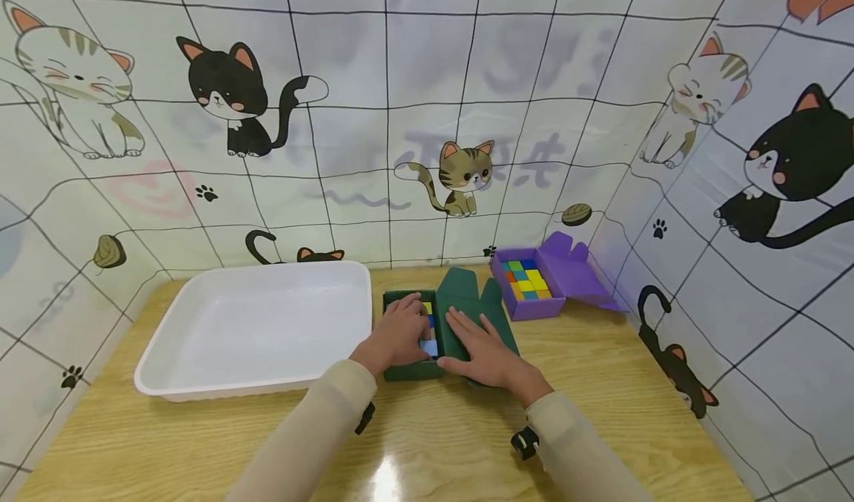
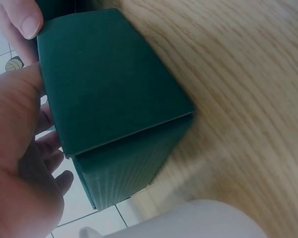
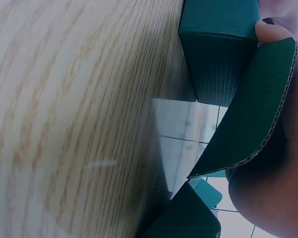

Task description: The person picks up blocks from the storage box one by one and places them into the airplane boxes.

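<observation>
A green cardboard box (image 1: 412, 371) stands on the table with its lid (image 1: 460, 287) folded out to the right. Coloured blocks (image 1: 429, 348) show inside it, partly covered by my left hand (image 1: 402, 331). That hand lies over the box's open top, its fingers bent loosely above the blocks; nothing gripped shows between them. My right hand (image 1: 483, 350) rests on the lid with its fingers spread and nearly straight. In the right wrist view, a lid flap (image 3: 253, 109) stands beside the right hand. The left wrist view shows the box's side (image 2: 109, 79) beside the left hand.
To the left stands a large white tray (image 1: 363, 279) close to the green box. At the back right, a purple box (image 1: 540, 309) with its lid folded out holds several coloured blocks (image 1: 527, 278). Cat-print sheeting (image 1: 387, 153) borders the wooden table (image 1: 427, 443).
</observation>
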Tool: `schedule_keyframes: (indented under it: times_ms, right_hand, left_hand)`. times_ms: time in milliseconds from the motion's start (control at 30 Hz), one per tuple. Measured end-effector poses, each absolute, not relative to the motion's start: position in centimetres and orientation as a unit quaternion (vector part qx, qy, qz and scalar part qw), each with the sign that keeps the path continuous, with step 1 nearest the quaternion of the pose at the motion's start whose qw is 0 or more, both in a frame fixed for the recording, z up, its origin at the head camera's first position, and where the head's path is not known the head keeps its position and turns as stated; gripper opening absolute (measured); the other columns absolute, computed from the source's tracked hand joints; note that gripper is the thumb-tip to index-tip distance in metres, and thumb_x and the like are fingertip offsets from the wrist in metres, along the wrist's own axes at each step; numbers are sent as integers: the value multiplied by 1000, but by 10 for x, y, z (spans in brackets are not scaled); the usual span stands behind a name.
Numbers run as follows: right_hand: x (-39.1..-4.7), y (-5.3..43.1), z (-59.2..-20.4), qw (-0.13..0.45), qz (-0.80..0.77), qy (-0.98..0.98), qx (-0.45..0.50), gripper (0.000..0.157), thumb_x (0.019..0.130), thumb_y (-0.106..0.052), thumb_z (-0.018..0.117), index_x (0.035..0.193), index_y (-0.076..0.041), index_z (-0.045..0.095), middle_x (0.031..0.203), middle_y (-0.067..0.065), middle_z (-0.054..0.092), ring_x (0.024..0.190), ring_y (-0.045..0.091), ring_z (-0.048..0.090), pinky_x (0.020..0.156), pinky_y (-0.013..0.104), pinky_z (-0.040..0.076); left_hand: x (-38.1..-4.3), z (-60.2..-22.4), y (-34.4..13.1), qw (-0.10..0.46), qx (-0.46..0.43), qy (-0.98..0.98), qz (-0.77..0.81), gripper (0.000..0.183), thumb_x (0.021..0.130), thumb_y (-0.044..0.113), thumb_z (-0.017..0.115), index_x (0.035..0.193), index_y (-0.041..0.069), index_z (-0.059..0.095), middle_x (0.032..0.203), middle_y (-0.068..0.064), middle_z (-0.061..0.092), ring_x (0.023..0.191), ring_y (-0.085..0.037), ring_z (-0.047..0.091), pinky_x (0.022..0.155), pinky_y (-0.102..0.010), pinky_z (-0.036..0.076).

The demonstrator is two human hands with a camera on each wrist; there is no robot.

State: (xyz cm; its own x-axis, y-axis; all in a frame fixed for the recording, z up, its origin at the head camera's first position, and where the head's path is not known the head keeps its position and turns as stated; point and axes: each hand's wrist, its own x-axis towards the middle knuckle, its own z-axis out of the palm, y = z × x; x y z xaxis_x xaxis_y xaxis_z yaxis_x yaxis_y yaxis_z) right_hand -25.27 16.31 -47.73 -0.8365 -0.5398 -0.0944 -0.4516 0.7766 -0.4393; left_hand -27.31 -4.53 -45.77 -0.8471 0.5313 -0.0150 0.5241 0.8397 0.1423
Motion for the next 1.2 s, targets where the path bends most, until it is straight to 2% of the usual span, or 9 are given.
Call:
schedule_keyframes:
  times_ms: [500,1200]
  right_hand:
    - [-252,162,-478,109,-204,937,-262,87,93,-61,49,157,-14,13,166,3,11,153,24,14,122,60,1]
    - [-253,163,-476,108,-207,935,-267,86,94,-60,49,157,-12,16,165,6,12,153,25,16,121,62,1]
  left_hand:
    - [-276,-461,-42,46,265,962,39,21,80,38,78,82,22,64,137,-3,54,149,-28,25,121,-47,26]
    - [-278,-465,-48,28,280,959,26,24,76,44,81,84,26,67,141,-3,52,150,-29,23,121,-48,25]
